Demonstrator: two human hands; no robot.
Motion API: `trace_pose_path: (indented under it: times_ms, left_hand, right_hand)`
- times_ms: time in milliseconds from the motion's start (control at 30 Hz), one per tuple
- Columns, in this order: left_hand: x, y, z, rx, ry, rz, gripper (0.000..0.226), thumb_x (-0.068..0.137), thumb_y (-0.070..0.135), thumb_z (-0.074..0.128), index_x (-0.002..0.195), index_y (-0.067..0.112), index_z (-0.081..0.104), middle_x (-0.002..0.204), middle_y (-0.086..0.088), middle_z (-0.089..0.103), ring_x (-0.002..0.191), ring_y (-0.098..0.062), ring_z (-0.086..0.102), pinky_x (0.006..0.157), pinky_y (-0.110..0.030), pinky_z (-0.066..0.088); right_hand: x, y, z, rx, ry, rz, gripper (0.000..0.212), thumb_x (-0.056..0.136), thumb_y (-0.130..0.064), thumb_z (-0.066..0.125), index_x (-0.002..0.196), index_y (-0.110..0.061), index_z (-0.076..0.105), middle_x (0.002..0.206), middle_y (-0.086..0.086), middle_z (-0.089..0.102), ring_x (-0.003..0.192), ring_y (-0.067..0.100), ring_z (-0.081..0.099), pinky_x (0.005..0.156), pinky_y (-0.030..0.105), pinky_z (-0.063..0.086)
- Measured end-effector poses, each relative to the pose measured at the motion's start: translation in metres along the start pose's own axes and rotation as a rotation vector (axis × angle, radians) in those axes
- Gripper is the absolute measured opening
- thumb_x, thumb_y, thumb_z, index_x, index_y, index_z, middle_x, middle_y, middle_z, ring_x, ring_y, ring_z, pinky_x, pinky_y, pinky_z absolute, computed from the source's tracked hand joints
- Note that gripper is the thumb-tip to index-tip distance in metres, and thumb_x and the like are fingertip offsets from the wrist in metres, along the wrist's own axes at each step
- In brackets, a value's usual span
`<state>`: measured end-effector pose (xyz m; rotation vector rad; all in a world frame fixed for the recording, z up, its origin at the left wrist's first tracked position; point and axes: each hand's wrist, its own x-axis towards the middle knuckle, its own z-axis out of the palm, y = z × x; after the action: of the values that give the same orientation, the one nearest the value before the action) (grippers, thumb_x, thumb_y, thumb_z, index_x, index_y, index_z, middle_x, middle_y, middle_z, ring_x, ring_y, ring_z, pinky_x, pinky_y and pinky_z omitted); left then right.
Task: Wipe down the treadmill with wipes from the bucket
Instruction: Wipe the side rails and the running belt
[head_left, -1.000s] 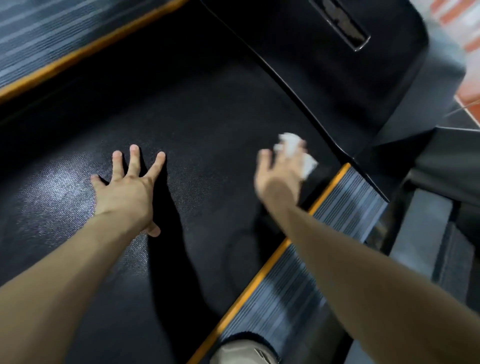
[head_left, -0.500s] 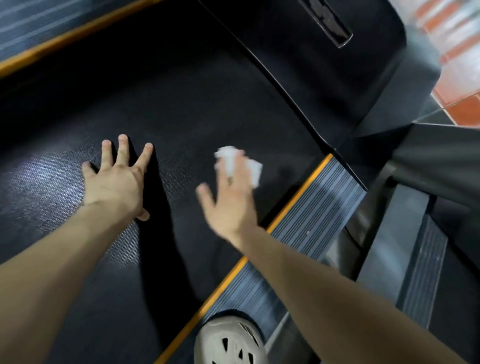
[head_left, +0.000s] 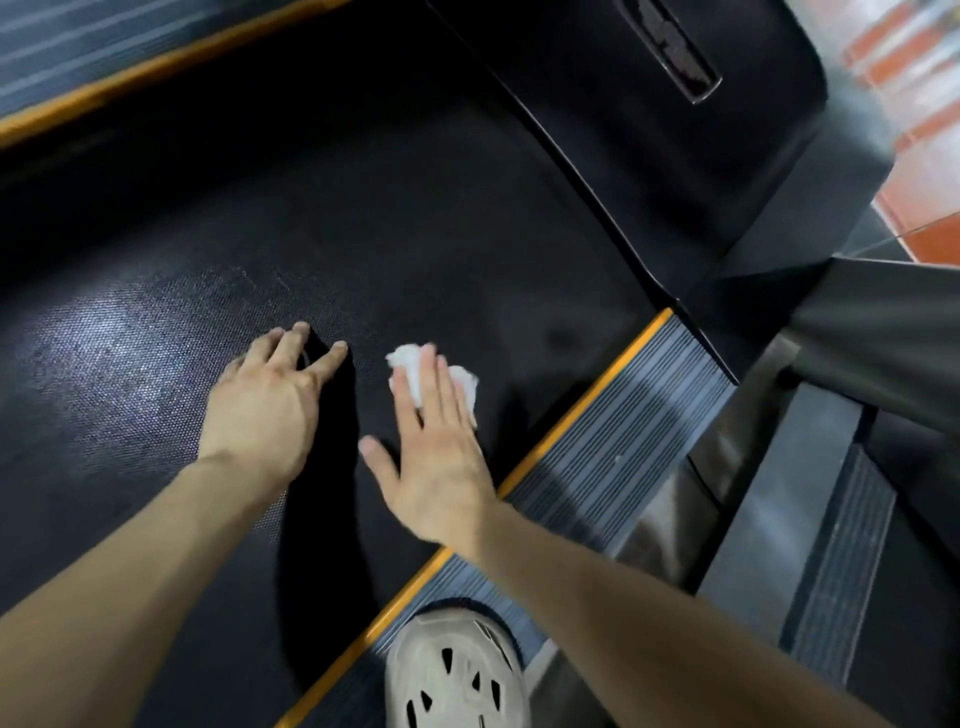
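**Belt wipe under way, near the right rail**

Nearest: a pale grey perforated shoe (head_left: 457, 670) stands on the grey ribbed side rail with the orange edge stripe (head_left: 623, 441).

Just beyond, the right hand (head_left: 436, 457) lies flat, fingers straight and close together, thumb out to the side. It presses a crumpled white wipe (head_left: 464, 383) onto the black textured treadmill belt (head_left: 156, 374). The wipe sits under the fingers, with corners showing at the fingertips and on the outer side. It is on the belt, near the orange stripe but not on it.

Beside it, the left hand (head_left: 265, 410) rests on the belt with fingers spread and tips down, holding nothing. Likely a brace for the lean.

Farther off: the glossy black motor cover (head_left: 649, 130) at the head of the belt, then orange floor tiles (head_left: 924, 156) at the right edge. The bucket is not in view.

Judgement: the step in hand is wiping the belt surface. The next move calls for steady downward pressure and a sweep across the belt, palm kept on the wipe so it does not bunch or slip free. The rail and cover look still to be done.
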<state>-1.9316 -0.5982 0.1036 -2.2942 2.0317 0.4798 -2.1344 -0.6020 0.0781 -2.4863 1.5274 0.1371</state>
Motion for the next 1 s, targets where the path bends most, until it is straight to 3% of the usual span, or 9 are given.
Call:
trace_pose_path:
  times_ms: [67, 200, 267, 433, 567, 733, 800, 933, 1000]
  left_hand:
    - [0.0, -0.004, 0.001, -0.011, -0.015, 0.025, 0.079, 0.1, 0.019, 0.059, 0.168, 0.04, 0.026, 0.175, -0.01, 0.023, 0.156, -0.033, 0.027, 0.12, -0.048, 0.042]
    - [-0.001, -0.003, 0.002, -0.008, -0.027, 0.033, 0.078, 0.107, 0.019, 0.053, 0.17, 0.042, 0.012, 0.179, -0.007, 0.012, 0.162, -0.029, 0.016, 0.124, -0.042, 0.034]
    - [-0.004, -0.004, 0.006, -0.049, -0.014, 0.041, 0.078, 0.105, 0.017, 0.053, 0.17, 0.039, 0.017, 0.179, -0.01, 0.01, 0.164, -0.03, 0.013, 0.131, -0.043, 0.026]
    - [-0.045, -0.011, 0.024, -0.107, -0.012, -0.012, 0.087, 0.092, 0.034, 0.078, 0.167, 0.036, 0.034, 0.178, -0.013, 0.017, 0.164, -0.033, 0.016, 0.128, -0.055, 0.026]
    - [-0.082, -0.009, 0.039, -0.134, -0.094, -0.108, 0.103, 0.089, 0.052, 0.079, 0.17, 0.043, 0.016, 0.18, -0.007, 0.0, 0.166, -0.033, 0.001, 0.129, -0.062, 0.021]
    - [-0.074, -0.001, 0.041, -0.131, -0.142, -0.165, 0.109, 0.09, 0.051, 0.079, 0.169, 0.044, 0.005, 0.179, -0.006, -0.01, 0.166, -0.035, -0.003, 0.128, -0.065, 0.02]
    - [-0.074, -0.001, 0.045, -0.128, -0.125, -0.174, 0.108, 0.091, 0.051, 0.078, 0.169, 0.044, 0.004, 0.179, -0.005, -0.011, 0.166, -0.034, -0.004, 0.129, -0.065, 0.019]
    - [-0.077, -0.002, 0.047, -0.148, -0.113, -0.158, 0.106, 0.092, 0.051, 0.076, 0.169, 0.045, 0.003, 0.179, -0.004, -0.012, 0.166, -0.033, -0.006, 0.13, -0.064, 0.016]
    - [-0.079, -0.002, 0.045, -0.154, -0.117, -0.151, 0.104, 0.094, 0.051, 0.075, 0.17, 0.045, 0.004, 0.179, -0.004, -0.012, 0.166, -0.032, -0.007, 0.131, -0.063, 0.014]
  right_hand:
    - [0.006, 0.027, -0.005, -0.022, 0.032, -0.082, 0.072, 0.108, -0.051, 0.04, 0.167, -0.011, 0.03, 0.175, 0.024, 0.005, 0.163, 0.04, 0.005, 0.132, 0.05, 0.01]
    - [0.053, 0.125, -0.048, -0.271, -0.074, 0.447, 0.081, 0.101, -0.052, -0.006, 0.169, -0.013, 0.015, 0.174, 0.027, -0.007, 0.158, 0.054, -0.007, 0.13, 0.061, -0.001]
    - [0.061, 0.144, -0.067, -0.239, -0.036, 0.602, 0.073, 0.105, -0.048, -0.002, 0.17, -0.015, 0.001, 0.175, 0.023, -0.013, 0.162, 0.043, -0.009, 0.131, 0.052, 0.0]
    - [0.047, 0.145, -0.079, -0.228, 0.15, 0.556, 0.063, 0.102, -0.023, 0.049, 0.162, -0.017, 0.029, 0.157, 0.019, 0.029, 0.136, 0.036, 0.037, 0.11, 0.044, 0.043]
    - [0.038, 0.126, -0.082, 0.132, 0.183, 0.586, 0.054, 0.095, -0.008, 0.056, 0.149, -0.012, 0.052, 0.149, 0.021, 0.04, 0.132, 0.039, 0.046, 0.099, 0.04, 0.043]
    - [-0.01, 0.037, -0.037, 0.166, 0.135, 0.009, 0.047, 0.091, -0.002, 0.058, 0.137, -0.009, 0.067, 0.115, 0.015, 0.054, 0.096, 0.035, 0.059, 0.088, 0.041, 0.053]
    - [-0.017, 0.034, -0.033, 0.18, 0.101, -0.13, 0.045, 0.093, -0.001, 0.06, 0.136, -0.011, 0.069, 0.113, 0.013, 0.055, 0.096, 0.032, 0.059, 0.088, 0.039, 0.055]
    - [0.01, 0.102, -0.061, 0.014, 0.11, 0.114, 0.045, 0.102, -0.009, 0.049, 0.145, -0.018, 0.061, 0.13, 0.018, 0.053, 0.115, 0.034, 0.054, 0.094, 0.036, 0.045]
    - [0.021, 0.121, -0.072, -0.035, 0.16, 0.19, 0.042, 0.102, -0.007, 0.049, 0.141, -0.014, 0.061, 0.13, 0.016, 0.05, 0.107, 0.032, 0.058, 0.086, 0.031, 0.044]
